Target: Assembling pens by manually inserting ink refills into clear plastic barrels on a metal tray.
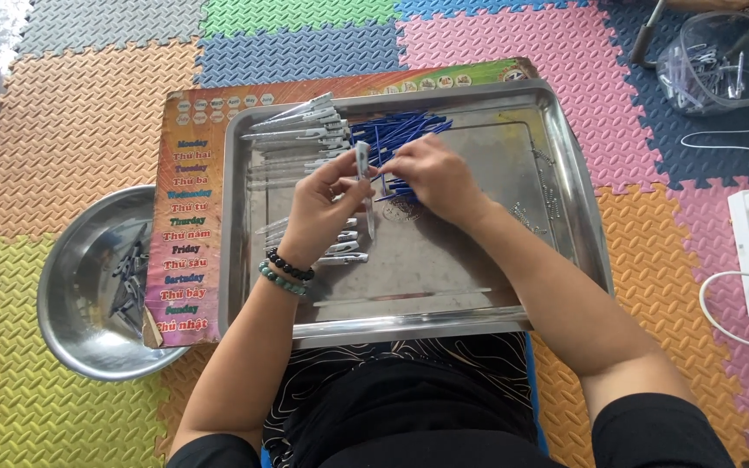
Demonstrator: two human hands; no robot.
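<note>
Pinching: left hand (318, 212) fingers closed round a pale pen barrel (362, 161), held upright just above the tray floor.
Right hand (431, 178): curled, fingertips at the barrel's side and touching the blue refills (396, 130); whether one is gripped, cannot tell.
Barrel position: between both sets of fingertips, over tray centre.
Refill heap: far side of tray, under and beyond right hand.
Loose barrels (301, 126): rows at tray's left.
Tray (444, 312): steel, on a printed board (188, 217).
Round steel bowl (71, 286): left of board, dark small parts inside.
Clear tub (721, 61): far right, on foam mats (71, 130).
</note>
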